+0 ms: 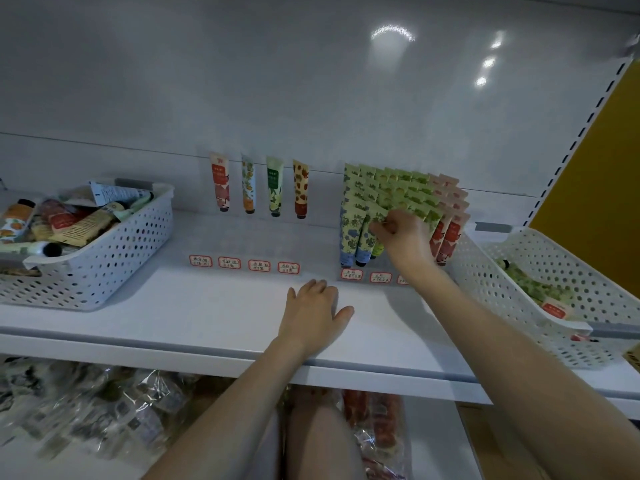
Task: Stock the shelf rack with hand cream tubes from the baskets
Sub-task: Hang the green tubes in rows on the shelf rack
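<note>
On the white shelf (pixel 194 317) a clear rack (pixel 381 268) at centre right holds rows of upright hand cream tubes: blue-flowered (pixel 349 230), green (pixel 408 192) and red-pink (pixel 450 233). My right hand (pixel 405 237) reaches into the rack's front and pinches the top of a green tube (pixel 378 247) there. My left hand (pixel 317 311) rests flat on the shelf, fingers straight, holding nothing. A second rack (pixel 242 244) at centre left holds four single tubes (pixel 259 185) at its back. The left basket (pixel 104 258) is piled with mixed tubes. The right basket (pixel 540 292) holds a few tubes.
Red-bordered price labels (pixel 242 264) line the fronts of both racks. A yellow panel (pixel 595 188) stands beyond the shelf's slotted right upright. Below the shelf lie cellophane-wrapped goods (pixel 104 410). Bare shelf surface stretches between the left basket and my left hand.
</note>
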